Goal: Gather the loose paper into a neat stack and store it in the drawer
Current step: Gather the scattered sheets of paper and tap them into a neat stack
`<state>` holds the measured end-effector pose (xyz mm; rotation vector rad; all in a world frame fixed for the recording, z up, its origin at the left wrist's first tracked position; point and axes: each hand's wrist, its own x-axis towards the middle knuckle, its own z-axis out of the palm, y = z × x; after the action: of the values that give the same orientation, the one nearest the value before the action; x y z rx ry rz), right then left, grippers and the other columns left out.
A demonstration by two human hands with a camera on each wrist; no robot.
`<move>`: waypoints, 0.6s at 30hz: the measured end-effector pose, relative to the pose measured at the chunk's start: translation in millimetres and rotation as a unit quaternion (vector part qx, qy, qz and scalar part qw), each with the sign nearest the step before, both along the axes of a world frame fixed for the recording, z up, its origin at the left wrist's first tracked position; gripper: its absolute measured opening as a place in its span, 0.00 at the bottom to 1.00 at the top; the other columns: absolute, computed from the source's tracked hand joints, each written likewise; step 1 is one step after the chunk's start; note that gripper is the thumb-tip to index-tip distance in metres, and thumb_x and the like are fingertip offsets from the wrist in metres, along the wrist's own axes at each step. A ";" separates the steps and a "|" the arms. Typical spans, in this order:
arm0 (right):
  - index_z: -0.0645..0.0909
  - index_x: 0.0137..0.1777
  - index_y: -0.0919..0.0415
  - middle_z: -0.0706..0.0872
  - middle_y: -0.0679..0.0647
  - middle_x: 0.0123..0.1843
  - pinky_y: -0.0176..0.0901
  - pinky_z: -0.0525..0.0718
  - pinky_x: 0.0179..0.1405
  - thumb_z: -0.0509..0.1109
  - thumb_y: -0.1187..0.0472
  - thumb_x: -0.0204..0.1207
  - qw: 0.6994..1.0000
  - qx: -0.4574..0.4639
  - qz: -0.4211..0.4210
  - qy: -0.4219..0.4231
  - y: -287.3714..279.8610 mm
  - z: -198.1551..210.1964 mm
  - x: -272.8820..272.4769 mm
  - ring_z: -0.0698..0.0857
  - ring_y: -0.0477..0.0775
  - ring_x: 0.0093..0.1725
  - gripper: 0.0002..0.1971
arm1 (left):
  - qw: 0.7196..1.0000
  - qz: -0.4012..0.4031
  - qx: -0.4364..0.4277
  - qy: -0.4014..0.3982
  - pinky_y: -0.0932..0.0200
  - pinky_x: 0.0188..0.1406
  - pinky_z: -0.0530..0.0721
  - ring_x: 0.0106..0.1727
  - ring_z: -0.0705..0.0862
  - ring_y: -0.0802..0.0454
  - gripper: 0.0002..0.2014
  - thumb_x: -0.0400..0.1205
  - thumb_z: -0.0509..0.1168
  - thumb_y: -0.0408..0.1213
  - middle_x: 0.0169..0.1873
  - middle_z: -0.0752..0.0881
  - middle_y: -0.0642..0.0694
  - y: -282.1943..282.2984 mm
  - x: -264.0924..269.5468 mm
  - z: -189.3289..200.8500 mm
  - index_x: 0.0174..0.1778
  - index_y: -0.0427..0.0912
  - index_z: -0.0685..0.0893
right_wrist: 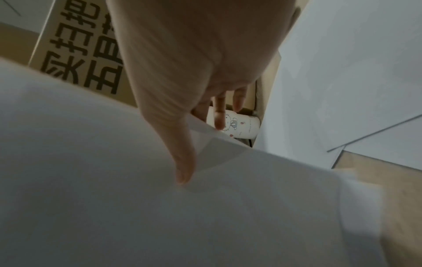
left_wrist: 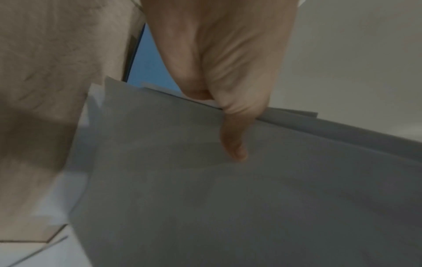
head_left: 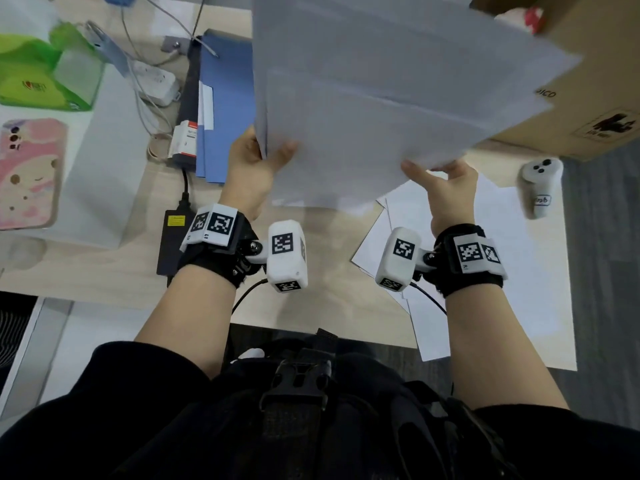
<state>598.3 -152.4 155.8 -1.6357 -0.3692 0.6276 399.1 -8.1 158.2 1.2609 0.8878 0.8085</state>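
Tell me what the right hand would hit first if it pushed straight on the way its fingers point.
Probably the cardboard box: the right hand, holding the paper stack, points toward it, though depth is unclear.

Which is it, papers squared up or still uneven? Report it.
Uneven. The papers held up by the left hand and right hand show staggered edges; more sheets lie on the desk.

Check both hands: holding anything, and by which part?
Both hold the bundle of paper, lifted off the desk. Left hand pinches its left edge; right hand pinches the near right corner.
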 end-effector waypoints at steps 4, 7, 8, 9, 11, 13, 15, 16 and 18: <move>0.85 0.39 0.60 0.90 0.40 0.33 0.29 0.82 0.41 0.78 0.71 0.66 0.999 0.032 0.021 0.005 3.1 -1.8 -4.5 0.87 0.41 0.37 0.07 | 1.000 -0.003 -0.006 0.015 0.64 0.46 0.85 0.41 0.88 0.63 0.10 0.78 0.67 0.27 0.34 0.90 0.62 1.5 2.6 -2.9 0.44 0.49 0.82; 0.84 0.45 0.67 0.91 0.43 0.34 0.36 0.84 0.42 0.77 0.71 0.66 0.997 0.079 0.016 0.009 11.5 5.9 -5.2 0.87 0.44 0.37 0.09 | 1.000 0.004 0.018 0.020 0.64 0.47 0.85 0.45 0.88 0.61 0.12 0.77 0.67 0.27 0.39 0.90 0.60 6.0 6.4 4.7 0.46 0.51 0.82; 0.84 0.46 0.67 0.91 0.44 0.34 0.38 0.85 0.42 0.77 0.71 0.66 0.995 0.094 0.011 0.017 14.6 10.3 -5.0 0.88 0.46 0.38 0.09 | 1.000 0.006 0.021 0.011 0.63 0.48 0.85 0.45 0.88 0.60 0.12 0.77 0.67 0.27 0.39 0.90 0.60 8.3 7.8 8.1 0.47 0.51 0.82; 0.84 0.45 0.67 0.91 0.46 0.35 0.40 0.85 0.43 0.77 0.71 0.65 0.994 0.109 0.005 0.026 16.9 14.6 -4.8 0.88 0.48 0.38 0.09 | 1.000 0.011 0.022 0.000 0.63 0.48 0.85 0.45 0.88 0.60 0.12 0.77 0.67 0.27 0.39 0.90 0.59 10.4 8.8 11.2 0.47 0.50 0.81; 0.84 0.41 0.63 0.92 0.49 0.36 0.44 0.86 0.46 0.77 0.71 0.64 0.990 0.136 0.001 0.040 19.9 24.2 -3.6 0.89 0.51 0.40 0.08 | 0.999 0.022 0.027 -0.018 0.65 0.46 0.84 0.45 0.88 0.61 0.10 0.77 0.67 0.27 0.41 0.90 0.57 13.6 10.5 18.0 0.49 0.45 0.80; 0.85 0.42 0.61 0.92 0.50 0.39 0.47 0.87 0.50 0.78 0.70 0.64 0.988 0.145 0.013 0.046 20.7 29.7 -1.1 0.89 0.53 0.43 0.08 | 0.998 0.032 0.033 -0.032 0.66 0.45 0.84 0.44 0.88 0.62 0.09 0.77 0.67 0.27 0.41 0.89 0.57 16.6 11.3 23.3 0.50 0.43 0.80; 0.86 0.44 0.60 0.92 0.50 0.41 0.46 0.87 0.52 0.78 0.70 0.65 0.990 0.128 0.042 0.048 19.0 29.7 0.8 0.90 0.53 0.45 0.09 | 0.998 0.036 0.030 -0.043 0.66 0.44 0.84 0.44 0.88 0.62 0.09 0.78 0.66 0.26 0.39 0.90 0.57 20.1 11.0 25.9 0.50 0.41 0.80; 0.86 0.43 0.61 0.92 0.49 0.40 0.44 0.87 0.50 0.77 0.70 0.66 0.991 0.109 0.058 0.047 18.3 28.1 0.3 0.90 0.51 0.45 0.08 | 0.998 0.034 0.024 -0.047 0.65 0.45 0.84 0.44 0.88 0.61 0.08 0.78 0.66 0.25 0.39 0.90 0.56 21.3 10.6 26.0 0.51 0.40 0.80; 0.86 0.41 0.63 0.92 0.47 0.36 0.39 0.86 0.45 0.77 0.71 0.67 0.993 0.080 0.083 0.041 17.5 24.2 -3.4 0.90 0.49 0.41 0.05 | 0.998 0.026 0.012 -0.052 0.64 0.47 0.84 0.45 0.89 0.60 0.08 0.78 0.66 0.26 0.38 0.91 0.57 20.8 10.4 24.4 0.50 0.41 0.80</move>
<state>594.9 -135.0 180.0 -1.4310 -0.4855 0.7678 409.4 12.7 182.6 1.2088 0.8317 0.9209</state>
